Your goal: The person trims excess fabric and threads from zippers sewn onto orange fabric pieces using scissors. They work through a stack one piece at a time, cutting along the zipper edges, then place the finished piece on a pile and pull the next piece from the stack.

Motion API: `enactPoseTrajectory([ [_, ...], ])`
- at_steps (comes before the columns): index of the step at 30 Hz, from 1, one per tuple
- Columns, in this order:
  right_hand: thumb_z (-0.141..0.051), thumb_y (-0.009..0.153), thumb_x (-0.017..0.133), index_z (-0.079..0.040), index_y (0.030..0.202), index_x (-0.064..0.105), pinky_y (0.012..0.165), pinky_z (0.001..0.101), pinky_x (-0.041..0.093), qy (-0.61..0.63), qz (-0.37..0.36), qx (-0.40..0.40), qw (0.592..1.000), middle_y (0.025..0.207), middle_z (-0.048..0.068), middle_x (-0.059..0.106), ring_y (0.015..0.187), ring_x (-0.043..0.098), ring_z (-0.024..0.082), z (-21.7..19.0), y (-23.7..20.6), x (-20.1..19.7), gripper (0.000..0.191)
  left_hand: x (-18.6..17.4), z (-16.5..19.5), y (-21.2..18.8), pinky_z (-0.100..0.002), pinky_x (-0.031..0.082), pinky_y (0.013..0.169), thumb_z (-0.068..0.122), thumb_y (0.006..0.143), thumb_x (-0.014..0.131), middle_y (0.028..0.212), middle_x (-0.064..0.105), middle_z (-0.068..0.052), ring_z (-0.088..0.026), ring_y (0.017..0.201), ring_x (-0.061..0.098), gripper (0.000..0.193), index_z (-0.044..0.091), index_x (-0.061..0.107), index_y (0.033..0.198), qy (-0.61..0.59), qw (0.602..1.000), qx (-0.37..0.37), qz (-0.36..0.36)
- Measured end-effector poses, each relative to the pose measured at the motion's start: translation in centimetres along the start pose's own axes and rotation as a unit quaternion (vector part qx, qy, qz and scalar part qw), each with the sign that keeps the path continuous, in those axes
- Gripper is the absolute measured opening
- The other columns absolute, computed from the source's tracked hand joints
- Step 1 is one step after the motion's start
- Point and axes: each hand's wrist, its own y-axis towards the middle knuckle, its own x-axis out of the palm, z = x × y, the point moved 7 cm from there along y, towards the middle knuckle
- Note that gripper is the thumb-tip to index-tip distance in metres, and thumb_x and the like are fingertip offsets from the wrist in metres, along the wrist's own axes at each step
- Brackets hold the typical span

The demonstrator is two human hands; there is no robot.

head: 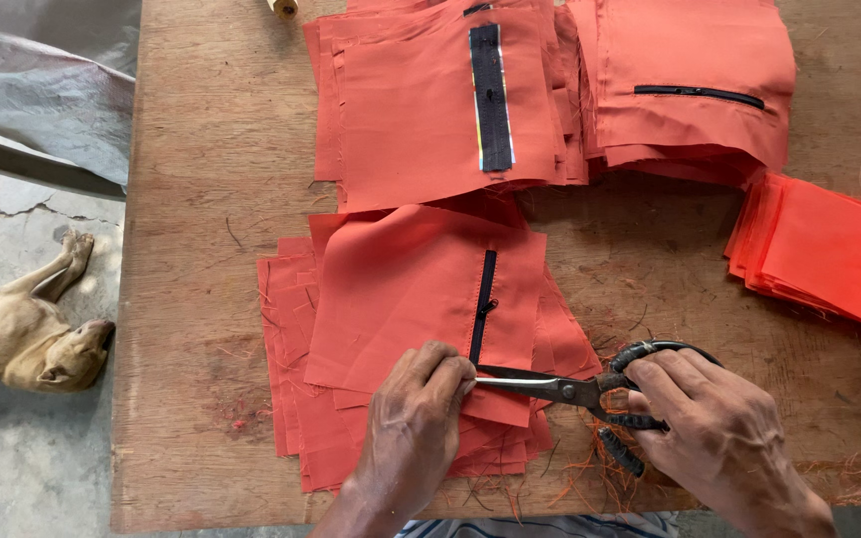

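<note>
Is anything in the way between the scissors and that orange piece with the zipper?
Nothing visible is. The right hand holds the scissors, whose blade tips already reach the lower end of the black zipper on the top orange fabric piece. The left hand presses the fabric down just beside the tips, not across them.

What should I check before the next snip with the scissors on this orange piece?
1. Left hand pins the top orange piece flat: ok.
2. Right hand holds the scissors by the handles: ok.
3. Blade tips sit at the lower end of the black zipper: ok.
4. Left fingertips away from the blades: not ok, they touch the tips.
5. Only the top piece between the blades: cannot tell.
6. Other orange stacks out of the cutting path: ok.
</note>
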Motion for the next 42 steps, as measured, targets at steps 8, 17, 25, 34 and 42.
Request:
enactPoseTrajectory([
  [8,-0.013,0.065,0.087,-0.006,0.096,0.071,0.062,0.0364,0.06,0.012,-0.004,-0.005,1.0,0.089,0.009,0.076,0.077,0.073,0.024,0.2,-0.2,0.5,0.036,-0.5,0.6,0.4,-0.041,0.052,0.066,-0.001,0.087,0.069,0.092,0.063,-0.01,-0.027,0.08,0.062,0.006,0.001,0.066,0.092,-0.001,1.0,0.016,0.011],
  [17,-0.01,0.064,0.086,-0.004,0.096,0.073,0.056,0.0328,0.061,0.014,-0.027,0.006,1.0,0.091,0.008,0.077,0.069,0.073,0.02,1.7,-0.9,1.7,0.035,0.1,-0.2,0.2,-0.041,0.052,0.065,-0.001,0.092,0.068,0.093,0.061,-0.01,-0.026,0.079,0.063,0.005,0.001,0.064,0.091,-0.017,1.0,-0.023,-0.005],
  [25,-0.02,0.069,0.09,-0.004,0.091,0.073,0.057,0.033,0.059,-0.027,0.029,0.079,0.996,0.088,0.006,0.077,0.071,0.074,0.02,4.0,0.0,-1.1,0.031,6.0,6.2,-2.7,-0.047,0.05,0.091,0.002,0.088,0.07,0.1,0.066,-0.016,-0.03,0.1,0.06,0.005,0.001,0.066,0.09,-0.065,0.966,0.219,-0.124],
  [34,-0.022,0.067,0.089,-0.003,0.099,0.074,0.059,0.0278,0.061,-0.042,-0.008,0.149,0.988,0.095,0.005,0.078,0.07,0.074,0.016,6.5,-0.8,-2.0,0.039,2.3,1.0,-1.1,-0.05,0.043,0.106,0.019,0.084,0.083,0.108,0.067,-0.013,-0.033,0.117,0.056,0.022,0.004,0.067,0.09,0.026,0.986,0.101,-0.133],
  [42,-0.019,0.067,0.091,-0.002,0.094,0.072,0.059,0.0289,0.063,0.013,0.006,0.115,0.993,0.094,0.009,0.076,0.073,0.075,0.02,5.1,-0.3,-1.7,0.036,-2.2,-0.6,1.2,-0.042,0.052,0.093,-0.002,0.077,0.073,0.116,0.07,-0.01,-0.032,0.11,0.063,0.026,0.004,0.067,0.101,0.004,0.991,0.126,-0.053],
])
